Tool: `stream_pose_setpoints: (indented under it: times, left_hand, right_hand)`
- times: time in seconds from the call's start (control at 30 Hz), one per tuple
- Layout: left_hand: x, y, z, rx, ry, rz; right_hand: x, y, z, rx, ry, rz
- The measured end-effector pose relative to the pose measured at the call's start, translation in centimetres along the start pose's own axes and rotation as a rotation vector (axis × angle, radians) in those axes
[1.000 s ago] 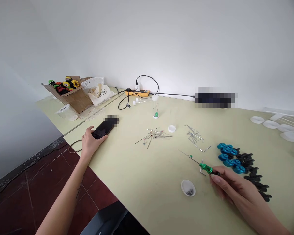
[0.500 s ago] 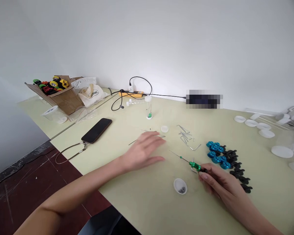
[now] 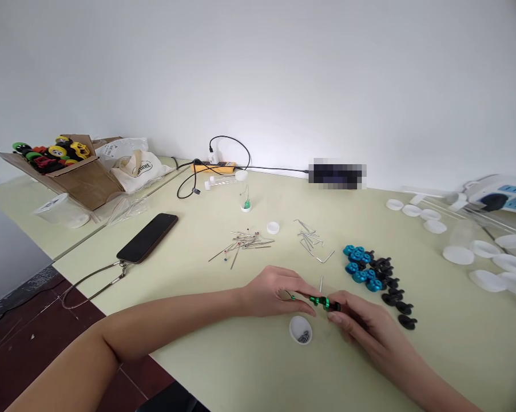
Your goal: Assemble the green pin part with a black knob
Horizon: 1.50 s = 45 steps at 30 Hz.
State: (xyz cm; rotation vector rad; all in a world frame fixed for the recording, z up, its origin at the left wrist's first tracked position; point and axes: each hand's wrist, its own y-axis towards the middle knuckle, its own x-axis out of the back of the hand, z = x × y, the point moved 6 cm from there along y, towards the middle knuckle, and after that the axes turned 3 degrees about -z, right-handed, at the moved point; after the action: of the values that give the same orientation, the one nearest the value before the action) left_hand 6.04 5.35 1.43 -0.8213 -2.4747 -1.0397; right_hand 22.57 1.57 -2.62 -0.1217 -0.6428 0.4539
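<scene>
My right hand pinches the black end of a small green-and-black metal piece with a thin rod. Thumb and fingers of my left hand are parted around its green front and rod, with a gap between them; whether they touch it I cannot tell. Just below lies a small white cap holding small grey metal parts. A hex key lies behind the green piece. Farther back are thin metal rods, some with tiny coloured beads, and several bent hex keys.
Blue metal parts and black winged parts sit to the right. White caps and a power strip are at far right. Left are a phone and a cardboard box. A clear tube stands at the back.
My left hand has come from over the thin rods to the front of the green piece, uncovering the rods. My right hand still holds the black end. The view has shifted rightward.
</scene>
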Motion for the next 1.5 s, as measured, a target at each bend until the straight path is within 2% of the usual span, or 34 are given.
stream_pose_setpoints:
  times: [0.17,0.3,0.43,0.57,0.73,0.8,0.93,1.03,1.5]
  left_hand:
    - [-0.8,0.5,0.6,0.016,0.044,0.003]
    - [-1.6,0.5,1.3,0.117,0.027,0.103]
    - [-1.7,0.5,1.6,0.23,-0.049,0.144]
    - [-1.3,0.5,1.7,0.308,-0.151,0.121]
    - [-1.0,0.2,3.0,0.597,-0.375,0.043]
    - [-1.2,0.1,3.3,0.657,-0.431,0.049]
    - [-1.4,0.0,3.2,0.626,-0.468,0.092]
    - [-1.5,-0.1,3.1,0.599,-0.447,0.098]
    - [-1.3,0.1,2.6,0.525,-0.343,0.078]
  right_hand:
    - [0.0,0.1,0.0,-0.013,0.003,-0.007]
    - [0.1,0.2,0.1,-0.051,0.005,-0.016]
    - [0.2,0.2,0.0,-0.041,-0.016,-0.037]
    - [0.8,-0.1,-0.4,-0.002,-0.04,-0.152]
    - [1.4,-0.9,-0.6,0.087,-0.066,-0.361]
    - [1.6,-1.1,-0.2,0.172,-0.131,-0.438]
    - [1.7,-1.4,0.9,0.342,-0.281,-0.516]
    - [1.8,-1.3,1.5,0.372,-0.291,-0.508]
    - [1.5,-0.6,0.2,0.126,-0.164,-0.355]
